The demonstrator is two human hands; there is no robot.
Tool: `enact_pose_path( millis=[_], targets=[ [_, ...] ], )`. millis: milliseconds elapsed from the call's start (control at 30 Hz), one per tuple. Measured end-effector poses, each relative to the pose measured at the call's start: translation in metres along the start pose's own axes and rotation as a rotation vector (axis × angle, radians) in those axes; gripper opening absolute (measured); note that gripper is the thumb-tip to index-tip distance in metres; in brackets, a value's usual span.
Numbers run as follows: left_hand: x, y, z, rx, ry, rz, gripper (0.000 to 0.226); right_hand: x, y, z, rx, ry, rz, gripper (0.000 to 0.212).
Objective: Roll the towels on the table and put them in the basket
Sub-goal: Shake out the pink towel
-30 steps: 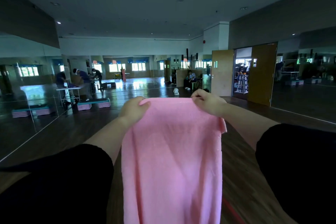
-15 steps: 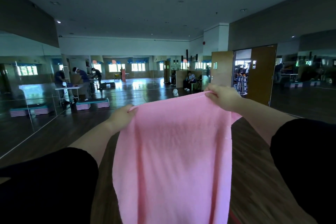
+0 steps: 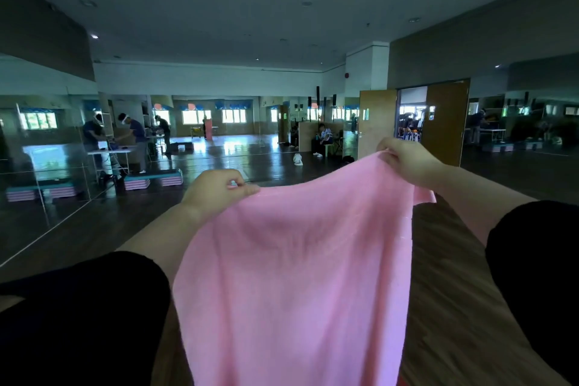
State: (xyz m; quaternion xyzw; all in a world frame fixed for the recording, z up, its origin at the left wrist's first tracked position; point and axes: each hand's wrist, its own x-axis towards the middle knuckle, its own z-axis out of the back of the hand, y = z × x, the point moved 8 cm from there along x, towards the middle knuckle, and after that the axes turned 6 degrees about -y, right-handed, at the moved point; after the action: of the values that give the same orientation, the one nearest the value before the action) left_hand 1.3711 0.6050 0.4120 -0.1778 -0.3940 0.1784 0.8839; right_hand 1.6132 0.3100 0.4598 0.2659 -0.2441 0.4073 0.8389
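Pink towel (image 3: 294, 276) held up in mid-air, stretched by its top edge between two bare hands, hanging down past the bottom of the view. Left hand (image 3: 213, 191) lower, thumb and fingertips pinching the edge near the left corner. Right hand (image 3: 407, 163) higher, fingers curled round the edge just inside the right corner, a small flap poking out beyond. Black sleeves (image 3: 78, 316) at both lower corners. Behind, a dim mirrored hall, glossy dark floor (image 3: 250, 163), open wooden doors (image 3: 445, 122) on the right, and what may be people (image 3: 134, 135) at a table far left.
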Motion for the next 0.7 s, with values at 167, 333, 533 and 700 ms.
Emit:
enact_pose_path(
  millis=[167, 333, 533, 700],
  targets=[
    [0.006, -0.017, 0.001, 0.069, 0.106, -0.169, 0.036, -0.008, -0.035, 0.014, -0.355, 0.045, -0.027, 0.025],
    [0.017, -0.035, -0.006, 0.219, 0.087, -0.182, 0.033, -0.013, -0.064, 0.006, -0.23, 0.017, -0.282, 0.024],
    [0.019, -0.042, -0.006, 0.172, 0.001, -0.107, 0.028, -0.015, -0.082, 0.01, 0.115, -0.072, -0.474, 0.029],
    [0.024, -0.055, -0.004, 0.01, -0.062, -0.055, 0.031, -0.015, -0.091, 0.022, 0.231, -0.127, -0.377, 0.018]
  ],
)
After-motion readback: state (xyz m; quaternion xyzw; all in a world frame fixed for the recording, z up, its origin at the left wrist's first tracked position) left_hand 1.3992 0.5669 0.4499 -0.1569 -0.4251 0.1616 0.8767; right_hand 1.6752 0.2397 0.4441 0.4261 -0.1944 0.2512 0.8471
